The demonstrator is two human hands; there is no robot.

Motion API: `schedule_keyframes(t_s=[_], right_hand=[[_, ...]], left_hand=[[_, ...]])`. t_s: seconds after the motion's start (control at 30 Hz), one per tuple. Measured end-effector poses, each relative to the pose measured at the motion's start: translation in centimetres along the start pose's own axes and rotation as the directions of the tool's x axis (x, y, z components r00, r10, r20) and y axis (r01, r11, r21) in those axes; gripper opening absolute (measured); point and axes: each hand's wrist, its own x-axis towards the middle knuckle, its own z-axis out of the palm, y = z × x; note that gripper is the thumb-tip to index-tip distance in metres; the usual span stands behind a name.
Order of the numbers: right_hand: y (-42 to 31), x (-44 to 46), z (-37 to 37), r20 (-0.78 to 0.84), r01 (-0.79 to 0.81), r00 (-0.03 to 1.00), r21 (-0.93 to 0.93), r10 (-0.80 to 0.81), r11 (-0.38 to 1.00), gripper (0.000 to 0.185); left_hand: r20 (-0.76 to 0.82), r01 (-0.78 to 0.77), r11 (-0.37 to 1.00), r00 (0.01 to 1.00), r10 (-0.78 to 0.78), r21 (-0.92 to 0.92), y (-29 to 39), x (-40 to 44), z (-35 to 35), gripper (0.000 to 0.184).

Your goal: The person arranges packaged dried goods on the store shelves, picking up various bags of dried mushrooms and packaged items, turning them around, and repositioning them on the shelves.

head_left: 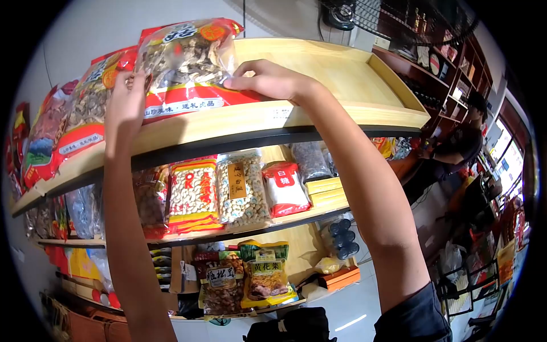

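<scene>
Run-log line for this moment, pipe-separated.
left hand: holding left side of red-trimmed bag | right hand: holding its right side | bag: behind top shelf front lip

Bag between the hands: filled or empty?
Filled: brownish pieces show through the clear front of the bag, between left hand and right hand.

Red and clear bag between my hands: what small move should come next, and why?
Perhaps nudge the bag slightly back before letting go: its lower edge looks close to the front board, and bare wood lies to its right, so nothing there would prop it. The left hand and right hand are at its two sides.
</scene>
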Motion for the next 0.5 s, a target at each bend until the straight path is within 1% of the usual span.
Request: schedule_keyframes(t_s=[0.03,0.07,0.17,0.2,0.23,0.3,0.33,0.37,0.43,0.47,0.5], right_hand=[[0.25,0.07,0.04,0.019,0.050,0.999,-0.051,-0.049,0.997,0.064],[0.40,0.25,-0.06,0.033,0.047,0.998,-0.027,-0.046,0.999,0.065],[-0.09,-0.55,-0.10,0.019,0.007,1.000,-0.045,-0.006,0.999,0.066],[-0.40,-0.72,-0.26,0.069,-0.019,0.997,-0.001,0.019,1.000,0.067],[-0.42,-0.71,-0.33,0.063,-0.017,0.998,-0.001,0.017,1.000,0.067],[-0.42,-0.50,-0.34,0.115,-0.023,0.993,0.017,0.021,1.000,0.068],[-0.41,-0.42,-0.32,0.095,0.000,0.996,-0.002,0.000,1.000,0.069],[-0.36,-0.35,-0.36,0.101,-0.030,0.994,-0.016,0.032,0.999,0.069],[-0.34,-0.20,-0.19,0.112,-0.028,0.993,0.006,0.028,1.000,0.066],[-0.20,-0.20,-0.20,0.109,-0.028,0.994,0.010,0.027,1.000,0.066],[-0.24,-0.24,-0.14,0.086,-0.046,0.995,-0.021,0.047,0.999,0.065]], left_hand=[[-0.021,0.044,0.999,0.999,-0.044,0.020,0.34,-0.08,0.09,0.052],[0.016,0.088,0.996,0.996,-0.088,0.000,0.72,-0.19,-0.05,0.053],[0.010,0.083,0.996,0.996,-0.083,0.012,0.16,0.00,0.11,0.053],[0.023,0.096,0.995,0.995,-0.096,0.009,0.26,-0.02,0.05,0.053],[0.022,0.089,0.996,0.996,-0.089,0.008,0.40,-0.13,0.06,0.053],[0.023,0.102,0.995,0.994,-0.103,0.021,0.54,-0.32,-0.14,0.053],[0.044,0.111,0.993,0.993,-0.113,0.027,0.95,-0.49,-0.34,0.053],[0.037,0.111,0.994,0.993,-0.111,0.026,0.89,-0.53,-0.45,0.053],[0.035,0.108,0.993,0.993,-0.109,0.045,0.99,-0.46,-0.43,0.052],[0.044,0.108,0.994,0.993,-0.109,0.024,1.03,-0.56,-0.40,0.051],[0.045,0.107,0.994,0.993,-0.108,0.026,0.92,-0.53,-0.33,0.051]])
